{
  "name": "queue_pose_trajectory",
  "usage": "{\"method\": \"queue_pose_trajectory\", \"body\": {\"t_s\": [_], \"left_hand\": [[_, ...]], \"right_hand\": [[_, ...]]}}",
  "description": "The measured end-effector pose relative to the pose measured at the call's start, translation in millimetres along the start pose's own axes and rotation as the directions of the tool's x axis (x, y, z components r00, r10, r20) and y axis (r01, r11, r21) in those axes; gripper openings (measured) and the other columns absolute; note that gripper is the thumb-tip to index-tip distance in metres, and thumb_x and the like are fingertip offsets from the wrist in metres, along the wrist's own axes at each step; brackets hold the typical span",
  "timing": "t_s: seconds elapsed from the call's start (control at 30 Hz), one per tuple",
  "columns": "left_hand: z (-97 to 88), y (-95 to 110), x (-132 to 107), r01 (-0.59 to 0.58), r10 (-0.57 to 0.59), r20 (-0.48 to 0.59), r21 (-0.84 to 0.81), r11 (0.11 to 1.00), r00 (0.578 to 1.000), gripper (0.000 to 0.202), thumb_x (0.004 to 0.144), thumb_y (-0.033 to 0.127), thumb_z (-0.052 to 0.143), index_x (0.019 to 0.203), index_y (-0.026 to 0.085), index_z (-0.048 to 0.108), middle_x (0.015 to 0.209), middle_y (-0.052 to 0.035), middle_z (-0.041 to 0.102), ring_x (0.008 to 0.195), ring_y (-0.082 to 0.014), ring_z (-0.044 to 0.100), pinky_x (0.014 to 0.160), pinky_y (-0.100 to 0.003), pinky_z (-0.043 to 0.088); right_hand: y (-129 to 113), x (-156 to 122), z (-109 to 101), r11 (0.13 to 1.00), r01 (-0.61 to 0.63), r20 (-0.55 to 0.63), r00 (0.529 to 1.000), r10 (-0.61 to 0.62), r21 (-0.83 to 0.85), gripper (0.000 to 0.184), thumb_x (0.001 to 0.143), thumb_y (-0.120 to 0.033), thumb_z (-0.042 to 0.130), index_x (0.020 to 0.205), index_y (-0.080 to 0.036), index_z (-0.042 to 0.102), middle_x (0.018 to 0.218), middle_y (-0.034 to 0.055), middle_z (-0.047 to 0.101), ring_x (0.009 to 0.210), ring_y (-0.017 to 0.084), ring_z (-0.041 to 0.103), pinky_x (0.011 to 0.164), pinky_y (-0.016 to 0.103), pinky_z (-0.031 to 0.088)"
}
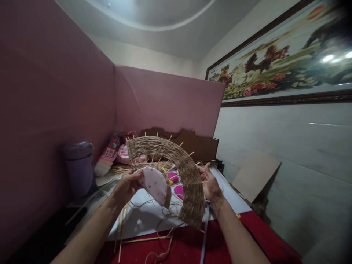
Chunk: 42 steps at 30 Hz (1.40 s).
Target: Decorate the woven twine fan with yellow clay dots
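Observation:
A fan-shaped piece of woven brown cord on thin wooden sticks [189, 172] is held up over the table. Its wide outer arc and small inner arc are joined by bare sticks, and stick ends poke out past the outer edge. White fabric with pink dots [155, 183] covers the inner half-round part. My left hand [129, 183] pinches that part at its left edge, thumb on the fabric. My right hand [209, 183] grips the outer arc at the right, thumb pointing up and some fingers hidden behind the weave.
Loose cord [162, 253] and thin sticks [145, 239] lie on the red cloth [189, 245] and white sheet [132, 223]. Bright pink pieces [178, 191] show behind the weave. A purple cylindrical container [79, 168] stands left; brown cardboard [203, 146] leans at the back.

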<state>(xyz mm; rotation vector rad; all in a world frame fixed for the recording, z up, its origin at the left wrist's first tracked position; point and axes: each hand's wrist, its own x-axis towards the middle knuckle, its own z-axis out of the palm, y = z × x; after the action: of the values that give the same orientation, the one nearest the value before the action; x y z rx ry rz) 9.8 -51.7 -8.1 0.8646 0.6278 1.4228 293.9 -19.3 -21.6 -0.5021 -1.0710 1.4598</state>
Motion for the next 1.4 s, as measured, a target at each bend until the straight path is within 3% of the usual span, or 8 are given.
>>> {"method": "queue_pose_trajectory", "body": {"t_s": [0.17, 0.37, 0.57, 0.7, 0.9, 1.03, 1.23, 1.4], "left_hand": [[0.2, -0.9, -1.5, 0.020, -0.021, 0.015, 0.007, 1.000, 1.000, 0.015, 0.057, 0.010, 0.075, 0.070, 0.010, 0.069, 0.065, -0.0046, 0.070, 0.055, -0.0129, 0.061, 0.052, -0.022, 0.050], [7.6, -1.0, -5.0, 0.174, -0.179, 0.048, 0.084, 0.981, 0.983, 0.015, 0.054, 0.015, 0.077, 0.058, 0.009, 0.065, 0.050, -0.0028, 0.062, 0.042, -0.0105, 0.054, 0.041, -0.019, 0.043], [12.2, -5.4, -6.1, 0.232, -0.259, 0.089, 0.232, 0.945, 0.962, 0.014, 0.055, 0.018, 0.077, 0.058, 0.008, 0.067, 0.054, -0.0070, 0.065, 0.045, -0.0141, 0.057, 0.044, -0.021, 0.044], [9.0, -8.0, -3.2, 0.238, -0.266, 0.076, 0.268, 0.934, 0.961, 0.013, 0.056, 0.019, 0.075, 0.061, 0.008, 0.069, 0.056, -0.0081, 0.066, 0.047, -0.0153, 0.058, 0.045, -0.022, 0.045], [10.6, -8.7, -2.9, 0.218, -0.255, 0.097, 0.292, 0.931, 0.962, 0.010, 0.057, 0.017, 0.075, 0.062, 0.010, 0.070, 0.058, -0.0095, 0.067, 0.047, -0.0172, 0.059, 0.044, -0.023, 0.046], [7.3, -10.4, -1.6, 0.210, -0.247, 0.096, 0.291, 0.933, 0.964, 0.008, 0.058, 0.014, 0.073, 0.065, 0.011, 0.070, 0.060, -0.0105, 0.067, 0.049, -0.0186, 0.061, 0.045, -0.025, 0.048], [5.1, -9.8, -1.3, 0.239, -0.268, 0.085, 0.252, 0.938, 0.960, 0.011, 0.056, 0.014, 0.074, 0.066, 0.009, 0.071, 0.062, -0.0113, 0.068, 0.050, -0.0196, 0.062, 0.046, -0.025, 0.050], [8.9, -5.4, -4.9, 0.276, -0.299, 0.102, 0.193, 0.942, 0.949, 0.008, 0.059, 0.011, 0.072, 0.067, 0.009, 0.071, 0.061, -0.0106, 0.068, 0.051, -0.0204, 0.063, 0.049, -0.027, 0.052]], "right_hand": [[3.3, 4.5, -3.0, 1.000, 0.023, -0.062, 0.998, -0.024, -0.015, 0.051, 0.072, -0.065, 0.055, 0.082, -0.016, 0.065, 0.069, 0.0051, 0.068, 0.066, 0.020, 0.065, 0.057, 0.030, 0.049], [10.7, 11.6, -10.5, 0.986, 0.113, -0.148, 0.980, -0.131, -0.127, 0.031, 0.058, -0.040, 0.078, 0.065, -0.018, 0.057, 0.055, -0.0044, 0.057, 0.045, 0.010, 0.047, 0.043, 0.020, 0.035], [6.5, 6.3, -4.4, 0.983, 0.105, -0.044, 0.993, -0.113, -0.153, 0.031, 0.073, -0.047, 0.065, 0.073, -0.017, 0.065, 0.063, -0.0004, 0.060, 0.050, 0.009, 0.049, 0.045, 0.020, 0.033], [3.6, 3.9, -0.4, 0.970, 0.081, -0.061, 0.993, -0.098, -0.231, 0.040, 0.073, -0.054, 0.063, 0.063, -0.015, 0.063, 0.053, -0.0017, 0.055, 0.042, 0.008, 0.044, 0.041, 0.021, 0.029], [-2.8, -1.7, 1.6, 0.968, 0.033, -0.057, 0.997, -0.048, -0.247, 0.035, 0.071, -0.048, 0.067, 0.064, -0.015, 0.059, 0.049, -0.0045, 0.051, 0.038, 0.006, 0.040, 0.036, 0.019, 0.024], [-5.2, -2.4, 0.9, 0.970, -0.003, -0.019, 1.000, -0.002, -0.242, 0.032, 0.073, -0.044, 0.067, 0.064, -0.015, 0.058, 0.051, -0.0040, 0.053, 0.039, 0.006, 0.041, 0.038, 0.018, 0.027], [-2.7, -1.0, 2.9, 0.981, 0.128, 0.071, 0.990, -0.118, -0.149, 0.020, 0.073, -0.034, 0.069, 0.070, -0.017, 0.059, 0.065, -0.0033, 0.056, 0.054, 0.007, 0.047, 0.053, 0.020, 0.036], [-9.6, -5.3, 6.6, 0.978, 0.104, 0.082, 0.993, -0.091, -0.179, 0.017, 0.075, -0.031, 0.066, 0.069, -0.017, 0.058, 0.063, -0.0035, 0.053, 0.055, 0.008, 0.045, 0.055, 0.021, 0.035]]}}
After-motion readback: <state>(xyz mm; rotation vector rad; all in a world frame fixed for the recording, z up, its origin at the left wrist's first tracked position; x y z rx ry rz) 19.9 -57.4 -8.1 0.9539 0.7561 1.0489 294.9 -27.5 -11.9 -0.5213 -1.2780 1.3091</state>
